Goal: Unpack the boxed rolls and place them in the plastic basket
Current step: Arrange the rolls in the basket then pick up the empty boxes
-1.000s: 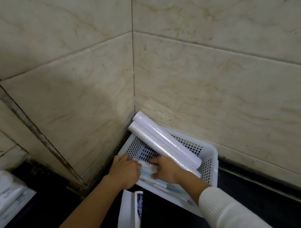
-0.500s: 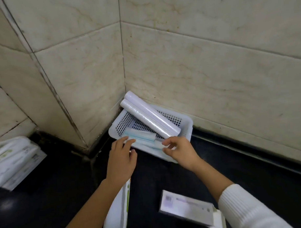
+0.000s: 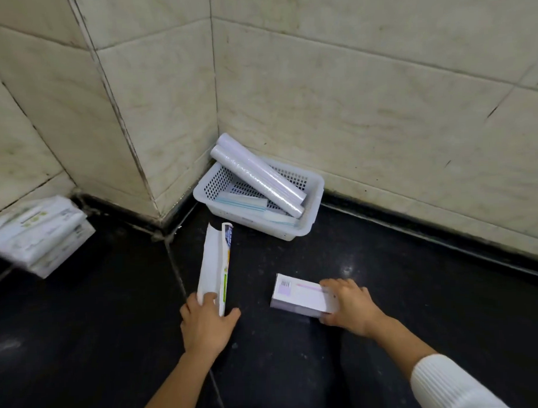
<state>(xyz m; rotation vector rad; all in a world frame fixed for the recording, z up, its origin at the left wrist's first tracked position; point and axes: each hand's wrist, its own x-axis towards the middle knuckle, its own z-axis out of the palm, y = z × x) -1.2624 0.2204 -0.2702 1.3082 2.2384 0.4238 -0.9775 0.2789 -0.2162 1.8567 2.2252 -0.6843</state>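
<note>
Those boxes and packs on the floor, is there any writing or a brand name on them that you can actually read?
No text can be read.
Purple box under the right hand: a barcode and print, too small.
Long open box in the left hand: green and blue print, blurred.
Stacked white packs: green marks, blurred.
Rolls in the basket: none seen.

Tiled room corner, likely a home bathroom or utility area: stained marble-look wall tiles (image 3: 349, 94), glossy black floor (image 3: 83, 332).
</note>
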